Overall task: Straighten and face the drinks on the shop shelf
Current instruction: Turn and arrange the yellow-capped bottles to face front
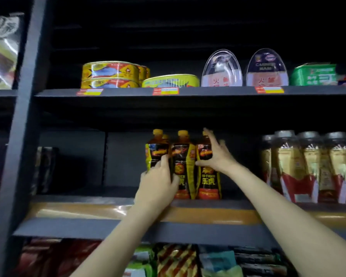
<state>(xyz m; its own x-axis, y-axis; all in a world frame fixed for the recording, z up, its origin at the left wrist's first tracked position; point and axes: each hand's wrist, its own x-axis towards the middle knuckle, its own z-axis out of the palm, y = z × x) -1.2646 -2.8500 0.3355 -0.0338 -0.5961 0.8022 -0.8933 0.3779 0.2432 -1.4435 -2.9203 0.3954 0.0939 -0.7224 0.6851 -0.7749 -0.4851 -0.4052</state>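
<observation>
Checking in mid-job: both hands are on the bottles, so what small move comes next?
Probably twist the left bottle with the left hand until its label faces front like the right bottle, held by the right hand; its label seems turned aside.

A dark grey shelving unit (188,92) fills the scene, its back panel nearly black in dim light. A thick grey upright (22,116) runs down the left side. On the upper shelf stand fish tins (110,73), with ham tins (267,68) to the right. Price tags (165,91) sit on the shelf edge. Far right on the middle shelf stand jars (308,166). Packets (176,260) lie on the shelf below.
</observation>
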